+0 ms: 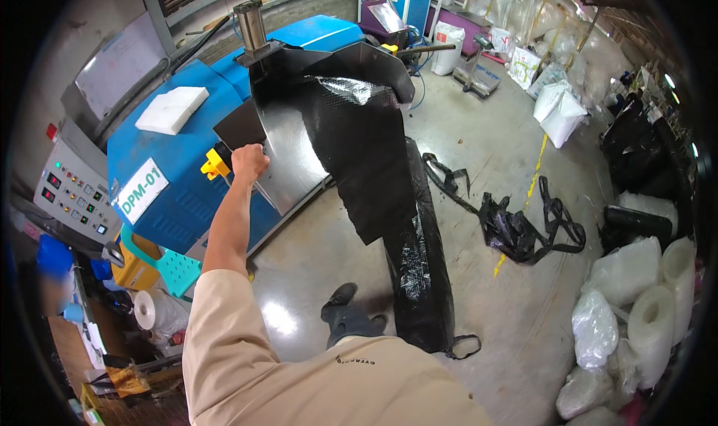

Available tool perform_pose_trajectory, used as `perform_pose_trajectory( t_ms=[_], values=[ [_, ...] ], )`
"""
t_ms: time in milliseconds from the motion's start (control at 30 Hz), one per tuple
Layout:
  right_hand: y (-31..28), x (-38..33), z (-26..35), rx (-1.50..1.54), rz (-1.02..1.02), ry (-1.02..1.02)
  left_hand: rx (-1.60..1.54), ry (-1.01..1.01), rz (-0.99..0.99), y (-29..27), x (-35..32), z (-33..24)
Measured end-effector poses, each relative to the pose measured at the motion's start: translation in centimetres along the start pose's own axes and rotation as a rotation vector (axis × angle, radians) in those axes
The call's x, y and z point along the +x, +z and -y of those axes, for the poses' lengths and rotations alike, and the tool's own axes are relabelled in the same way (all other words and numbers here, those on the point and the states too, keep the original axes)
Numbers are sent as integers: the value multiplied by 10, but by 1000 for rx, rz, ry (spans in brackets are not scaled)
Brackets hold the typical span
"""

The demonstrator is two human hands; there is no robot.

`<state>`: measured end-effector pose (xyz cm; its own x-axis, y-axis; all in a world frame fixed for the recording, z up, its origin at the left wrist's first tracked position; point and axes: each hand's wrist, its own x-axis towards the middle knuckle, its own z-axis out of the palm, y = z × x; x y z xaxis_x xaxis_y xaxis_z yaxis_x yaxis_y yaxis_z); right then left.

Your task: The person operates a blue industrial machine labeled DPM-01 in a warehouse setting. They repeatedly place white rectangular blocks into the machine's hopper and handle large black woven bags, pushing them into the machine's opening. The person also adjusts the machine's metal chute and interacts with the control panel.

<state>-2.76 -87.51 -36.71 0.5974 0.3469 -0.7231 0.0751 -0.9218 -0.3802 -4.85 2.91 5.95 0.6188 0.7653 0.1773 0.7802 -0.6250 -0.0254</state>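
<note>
My left arm reaches forward to the blue machine, and my left hand is closed at the edge of its metal feed chute. What the curled fingers grip is hidden. Just left of the hand sits a yellow fitting with a black part. A dark plate stands behind the hand. Black plastic sheeting drapes out of the chute toward the floor. It meets a long black plastic bundle lying in front of me. My right hand is out of view.
Black plastic strips lie tangled on the floor to the right. Clear film rolls are piled at the right edge. A white foam block rests on the machine. On the left are a control panel and a turquoise plastic chair.
</note>
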Motion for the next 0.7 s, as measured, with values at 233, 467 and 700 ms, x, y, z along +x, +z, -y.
perform_pose_trajectory(
  t_ms=[233, 467, 700],
  values=[
    [-9, -8, 5, -75, 20, -14, -7, -27, -40, -3, -8, 4],
    [0, 5, -14, -45, -14, -13, 9, -40, -62, 8, -1, 10],
    [-4, -10, 10, 173, -48, 58, -25, -38, -107, 6, -5, 11]
  ],
)
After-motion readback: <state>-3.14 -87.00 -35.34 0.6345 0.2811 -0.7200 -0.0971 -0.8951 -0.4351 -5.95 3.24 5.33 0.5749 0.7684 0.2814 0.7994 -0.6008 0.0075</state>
